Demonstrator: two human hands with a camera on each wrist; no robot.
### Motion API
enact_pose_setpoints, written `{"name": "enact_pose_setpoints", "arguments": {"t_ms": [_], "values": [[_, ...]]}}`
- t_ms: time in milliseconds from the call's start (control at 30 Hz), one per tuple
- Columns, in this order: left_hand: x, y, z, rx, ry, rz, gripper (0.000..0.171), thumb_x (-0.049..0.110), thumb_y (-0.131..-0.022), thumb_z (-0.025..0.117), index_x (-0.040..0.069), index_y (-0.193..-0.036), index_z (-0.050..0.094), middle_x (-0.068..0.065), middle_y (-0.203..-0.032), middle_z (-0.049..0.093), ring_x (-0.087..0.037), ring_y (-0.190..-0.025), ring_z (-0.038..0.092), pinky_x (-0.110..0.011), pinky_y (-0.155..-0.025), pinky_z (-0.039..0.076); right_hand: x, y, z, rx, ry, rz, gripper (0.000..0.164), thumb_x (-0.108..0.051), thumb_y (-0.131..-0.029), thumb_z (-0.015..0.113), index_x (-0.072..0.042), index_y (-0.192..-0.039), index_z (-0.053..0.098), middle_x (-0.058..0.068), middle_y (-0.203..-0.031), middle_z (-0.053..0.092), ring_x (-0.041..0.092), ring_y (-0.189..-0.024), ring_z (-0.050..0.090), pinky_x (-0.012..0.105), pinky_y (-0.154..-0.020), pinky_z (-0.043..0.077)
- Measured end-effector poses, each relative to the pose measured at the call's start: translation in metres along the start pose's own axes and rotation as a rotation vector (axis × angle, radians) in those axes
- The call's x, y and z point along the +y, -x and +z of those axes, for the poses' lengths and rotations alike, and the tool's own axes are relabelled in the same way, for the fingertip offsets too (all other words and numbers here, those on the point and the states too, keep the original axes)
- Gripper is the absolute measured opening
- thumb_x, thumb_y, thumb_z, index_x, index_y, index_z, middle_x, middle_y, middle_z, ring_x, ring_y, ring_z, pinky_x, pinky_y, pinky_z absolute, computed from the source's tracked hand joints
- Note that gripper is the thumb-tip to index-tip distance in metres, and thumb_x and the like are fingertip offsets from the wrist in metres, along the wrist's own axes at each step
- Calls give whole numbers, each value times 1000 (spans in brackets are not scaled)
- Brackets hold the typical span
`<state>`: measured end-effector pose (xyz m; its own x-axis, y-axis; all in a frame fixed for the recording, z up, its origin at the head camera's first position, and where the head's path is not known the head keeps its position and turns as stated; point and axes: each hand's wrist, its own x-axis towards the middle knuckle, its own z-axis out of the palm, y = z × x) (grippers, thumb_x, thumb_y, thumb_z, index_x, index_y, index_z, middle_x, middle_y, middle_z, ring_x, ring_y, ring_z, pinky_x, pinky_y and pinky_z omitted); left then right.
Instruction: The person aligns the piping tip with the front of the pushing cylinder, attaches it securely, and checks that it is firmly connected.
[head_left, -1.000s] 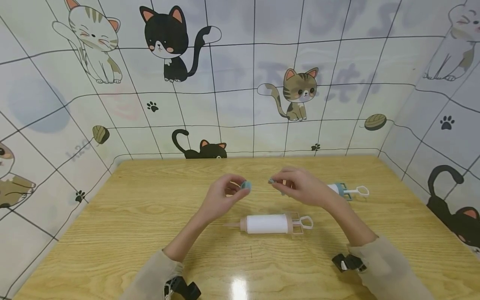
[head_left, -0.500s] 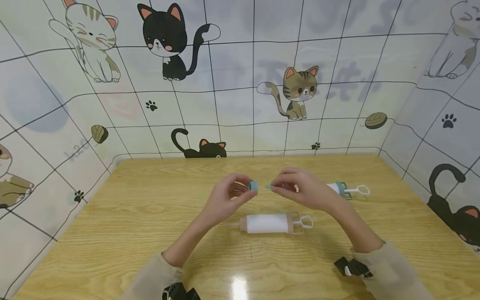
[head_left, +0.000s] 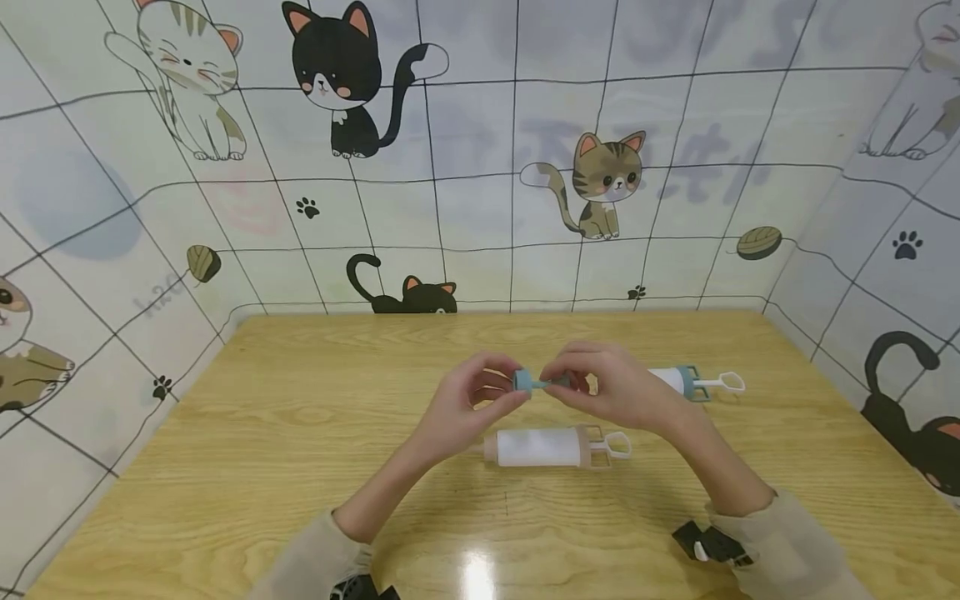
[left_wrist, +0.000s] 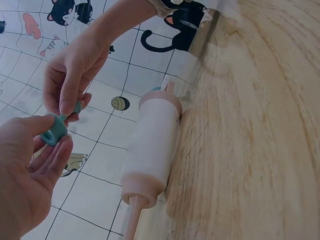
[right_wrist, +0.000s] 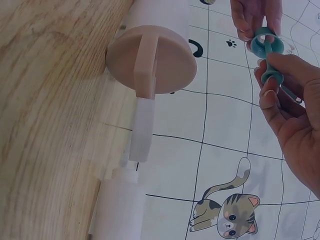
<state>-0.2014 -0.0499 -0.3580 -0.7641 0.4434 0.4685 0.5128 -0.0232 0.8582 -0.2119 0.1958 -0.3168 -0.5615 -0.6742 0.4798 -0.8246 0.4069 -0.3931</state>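
My left hand [head_left: 476, 404] pinches a teal ring-shaped cap [head_left: 522, 381] between thumb and fingers above the table. Facing it, my right hand [head_left: 611, 385] pinches a slim teal nozzle [right_wrist: 272, 77] with a flared base. The nozzle's narrow end meets the cap's opening in the right wrist view; how deep it sits cannot be told. Below the hands lies a large pink-and-white syringe [head_left: 540, 447], its handle pointing right. Behind my right hand is a teal-and-white syringe [head_left: 670, 381], its front part hidden by the hand.
The wooden table [head_left: 300, 467] meets a cat-printed wall covering [head_left: 480, 208] at the back and sides. Black wrist cameras are strapped at both sleeves, including the right camera [head_left: 712, 543].
My left hand has moved right with the cap, closing the gap to the nozzle in my right hand. Cap and nozzle now meet. Both syringes have stayed put.
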Motion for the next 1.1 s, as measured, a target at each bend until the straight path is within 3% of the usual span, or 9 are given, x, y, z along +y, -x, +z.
{"name": "enact_pose_setpoints", "arguments": {"t_ms": [300, 767, 1100], "values": [[4, 0, 3, -14, 46, 16, 28, 0, -93, 72, 3, -119, 62, -11, -112, 64, -23, -98, 69, -40, -89, 59, -1, -2, 4, 36, -26, -99, 20, 4, -85, 77, -11, -97, 75, -9, -89, 64, 2, -64, 49, 20, -50, 46], [7, 0, 4, -30, 70, 29, 28, 0, -94, 69, 3, -121, 61, -11, -116, 62, -24, -101, 68, -50, -92, 57, -4, -3, 4, 51, -77, -96, 25, 7, -82, 79, -11, -98, 72, -6, -88, 70, 3, -71, 64, 20, -58, 55], [6, 0, 4, -33, 76, 18, 29, 0, -95, 69, 4, -122, 61, -10, -115, 63, -23, -101, 68, -45, -91, 58, -6, -1, -2, -55, -178, -51, 20, 3, -89, 74, -10, -104, 70, -3, -95, 71, 7, -80, 70, 26, -64, 60]]}}
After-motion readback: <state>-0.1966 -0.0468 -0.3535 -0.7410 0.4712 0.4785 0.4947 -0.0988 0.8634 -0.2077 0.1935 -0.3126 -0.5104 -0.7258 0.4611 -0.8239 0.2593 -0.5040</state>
